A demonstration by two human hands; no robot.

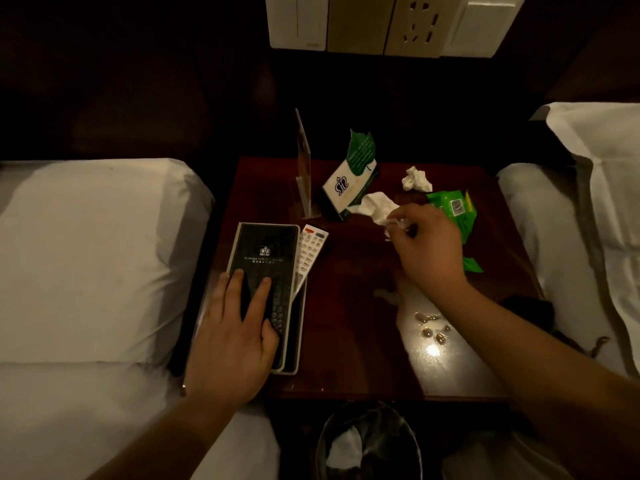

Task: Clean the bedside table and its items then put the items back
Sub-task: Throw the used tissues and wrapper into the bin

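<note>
Right hand [427, 245] fingers pinch a crumpled tissue [379, 206] at mid-desk [346, 306]: light, soft, tears easily; grasp its bulk. Left hand [232, 341] fingers, spread, press the stiff hotel folder [268, 251].

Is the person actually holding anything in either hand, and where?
The right hand pinches a crumpled white tissue by its near end. The left hand holds nothing; it lies flat on the black hotel folder.

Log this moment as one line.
left hand: flat on black folder | right hand: pinching white tissue | droplets: unwiped | table: cleaning underway
</note>
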